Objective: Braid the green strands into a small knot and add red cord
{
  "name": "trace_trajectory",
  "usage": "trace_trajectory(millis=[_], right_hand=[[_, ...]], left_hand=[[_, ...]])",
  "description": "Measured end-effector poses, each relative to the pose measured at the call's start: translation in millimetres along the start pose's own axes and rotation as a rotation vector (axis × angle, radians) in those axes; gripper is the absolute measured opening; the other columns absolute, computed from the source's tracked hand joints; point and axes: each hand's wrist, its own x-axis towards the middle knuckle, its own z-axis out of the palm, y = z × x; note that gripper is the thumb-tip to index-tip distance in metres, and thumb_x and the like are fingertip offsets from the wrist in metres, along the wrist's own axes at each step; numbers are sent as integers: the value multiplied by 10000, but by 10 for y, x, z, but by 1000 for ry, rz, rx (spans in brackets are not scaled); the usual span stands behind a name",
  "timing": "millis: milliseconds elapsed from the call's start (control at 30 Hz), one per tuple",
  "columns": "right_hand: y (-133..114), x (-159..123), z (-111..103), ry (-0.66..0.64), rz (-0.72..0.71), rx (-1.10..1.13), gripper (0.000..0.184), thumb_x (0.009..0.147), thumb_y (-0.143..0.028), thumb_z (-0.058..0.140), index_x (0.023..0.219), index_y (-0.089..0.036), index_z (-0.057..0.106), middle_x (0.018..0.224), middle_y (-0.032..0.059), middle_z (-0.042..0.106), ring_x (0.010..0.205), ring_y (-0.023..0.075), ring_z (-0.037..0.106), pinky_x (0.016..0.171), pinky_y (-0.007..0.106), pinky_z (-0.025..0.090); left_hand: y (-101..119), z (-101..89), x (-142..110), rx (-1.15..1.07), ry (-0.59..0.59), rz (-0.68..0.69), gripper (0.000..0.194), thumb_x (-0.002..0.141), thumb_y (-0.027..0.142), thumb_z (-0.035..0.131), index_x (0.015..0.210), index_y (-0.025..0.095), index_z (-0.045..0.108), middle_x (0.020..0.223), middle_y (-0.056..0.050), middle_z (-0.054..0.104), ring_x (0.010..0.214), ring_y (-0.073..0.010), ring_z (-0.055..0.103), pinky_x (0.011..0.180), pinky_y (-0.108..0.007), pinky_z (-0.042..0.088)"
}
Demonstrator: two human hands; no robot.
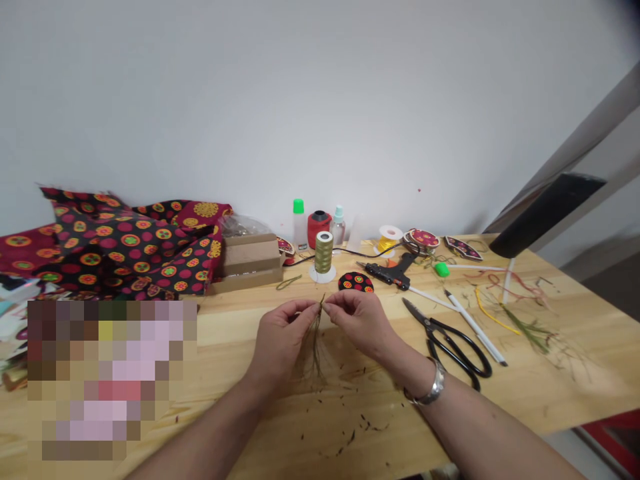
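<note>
At the middle of the pale wooden table (220, 340), the left hand (280, 333) and right hand (357, 320) met almost tip to tip, fingers of both closed in a pinch on a thin bundle of olive-green strands (316, 343). The bundle was between the hands, its loose ends hanging toward the person; pinching from both sides probably gave control over such fine material.

Beyond the hands, an olive-green thread spool with a white base (324, 259) stood upright, perhaps so thread could run off freely. The black glue gun (397, 272) and black-handled metal scissors (429, 325) lay on the right-hand side, likely for easy reach, the scissors' handles toward the person.

Counted, there were three spools: the olive one, a red one (319, 232) and a yellow one (387, 243); two bottles, one green-capped (299, 227), one pale-blue-capped (339, 232); one glue gun; one pair of scissors. One round black patterned piece (356, 281) lay just past the right hand.
</note>
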Motion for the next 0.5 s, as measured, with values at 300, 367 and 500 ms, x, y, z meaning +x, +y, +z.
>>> trace_trajectory(millis=[300, 367, 500], right_hand=[[5, 5, -7, 7, -2, 4, 125, 701, -226, 560, 681, -143, 651, 628, 15, 633, 552, 101, 528, 513, 198, 407], [3, 5, -10, 6, 3, 7, 118, 696, -219, 564, 678, -144, 654, 624, 14, 636, 548, 101, 529, 509, 199, 406], [-18, -3, -11, 20, 17, -7, 108, 683, -199, 567, 647, -144, 652, 601, 14, 635, 536, 102, 529, 498, 201, 400]], left_hand=[[-14, -8, 19, 74, -12, 7, 236, 629, 357, 677, 748, 153, 683, 709, -17, 673, 675, -142, 551, 652, -233, 418], [-13, -10, 20, 81, -18, 9, 234, 633, 353, 675, 752, 152, 681, 712, -20, 673, 677, -142, 548, 651, -235, 417], [-22, -23, 17, 97, -33, 39, 214, 644, 340, 669, 746, 152, 682, 719, -25, 676, 696, -147, 549, 669, -240, 418]])
